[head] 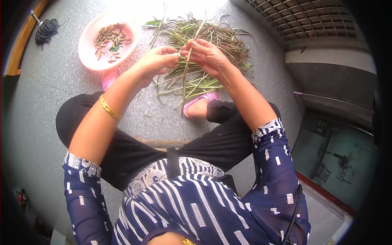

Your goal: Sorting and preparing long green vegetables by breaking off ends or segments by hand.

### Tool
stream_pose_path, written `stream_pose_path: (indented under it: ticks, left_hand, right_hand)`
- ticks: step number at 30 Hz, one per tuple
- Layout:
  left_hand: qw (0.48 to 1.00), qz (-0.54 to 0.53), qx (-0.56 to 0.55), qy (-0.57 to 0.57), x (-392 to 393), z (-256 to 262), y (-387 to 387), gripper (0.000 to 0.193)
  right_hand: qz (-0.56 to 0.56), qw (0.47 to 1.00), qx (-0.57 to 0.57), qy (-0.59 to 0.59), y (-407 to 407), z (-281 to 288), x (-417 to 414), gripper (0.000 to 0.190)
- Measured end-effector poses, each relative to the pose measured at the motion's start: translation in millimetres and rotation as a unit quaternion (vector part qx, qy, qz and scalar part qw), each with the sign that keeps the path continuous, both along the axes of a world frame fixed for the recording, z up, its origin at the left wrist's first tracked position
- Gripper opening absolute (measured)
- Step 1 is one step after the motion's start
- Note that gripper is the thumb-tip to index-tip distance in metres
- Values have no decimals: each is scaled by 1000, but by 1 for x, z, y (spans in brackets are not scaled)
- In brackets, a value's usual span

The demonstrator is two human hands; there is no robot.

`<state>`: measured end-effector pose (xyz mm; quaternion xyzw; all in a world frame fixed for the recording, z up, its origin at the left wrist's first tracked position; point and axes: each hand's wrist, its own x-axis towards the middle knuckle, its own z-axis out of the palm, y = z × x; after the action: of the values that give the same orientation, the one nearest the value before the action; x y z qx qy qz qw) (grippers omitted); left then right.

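My right hand (209, 58) pinches a long, thin green-brown plant stem (185, 76), which runs from above the fingers down towards a foot. Close beside it, my left hand (159, 62) has its fingertips almost against the right fingertips. A small pale bit (179, 53) shows between the two hands; whether the left fingers grip it is unclear. Beyond the hands lies a loose heap of long green and reddish-brown stems (226, 39) on the floor. To the left, a pink plastic basin (84, 55) contains short cut stem pieces (110, 38) and a green leaf (115, 48).
Grey speckled floor (147, 116) surrounds my feet in pink sandals (211, 96). A dark mop head (46, 32) lies at the upper left, near a wooden edge (21, 46). On the right are a metal lattice (303, 18), a pole (333, 99) and a doorway (333, 153).
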<state>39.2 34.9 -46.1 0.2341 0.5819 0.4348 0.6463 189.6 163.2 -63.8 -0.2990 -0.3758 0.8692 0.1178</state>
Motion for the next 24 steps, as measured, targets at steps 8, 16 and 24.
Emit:
stream_pose_path:
  ticks: [8, 16, 24]
  left_hand:
    - [992, 94, -40, -78, -2, 4, 4, 24]
    - [977, 170, 24, -127, -14, 11, 7, 24]
    - [978, 150, 34, -142, -9, 22, 16, 23]
  right_hand:
    - [137, 986, 93, -2, 18, -18, -29, 25]
    - [506, 447, 651, -348, 15, -173, 73, 29]
    - [571, 350, 659, -341, -32, -175, 109, 16]
